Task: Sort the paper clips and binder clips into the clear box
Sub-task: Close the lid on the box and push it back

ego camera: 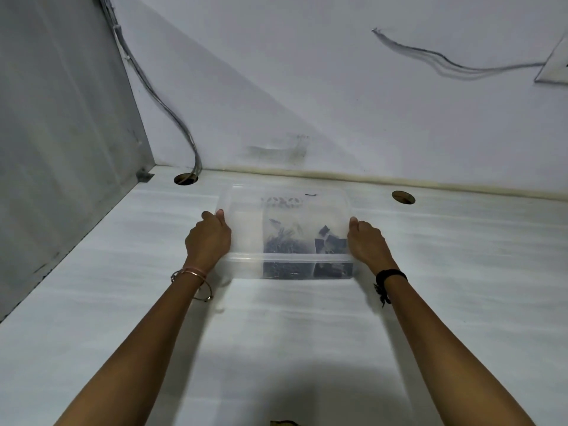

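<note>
The clear box (246,229) stands on the white table near the back wall, with a clear lid on top. Through the plastic I see a heap of dark paper clips (284,244) in its middle compartment and black binder clips (330,241) in its right compartment; the left compartment looks bare. My left hand (207,238) grips the box's left side, thumb on the lid. My right hand (365,242) grips the right side the same way.
The white table (292,333) runs to a wall at the back and a grey panel (61,149) on the left. Two round cable holes (185,178) (403,197) sit near the back edge; cables (172,112) drop into the left one.
</note>
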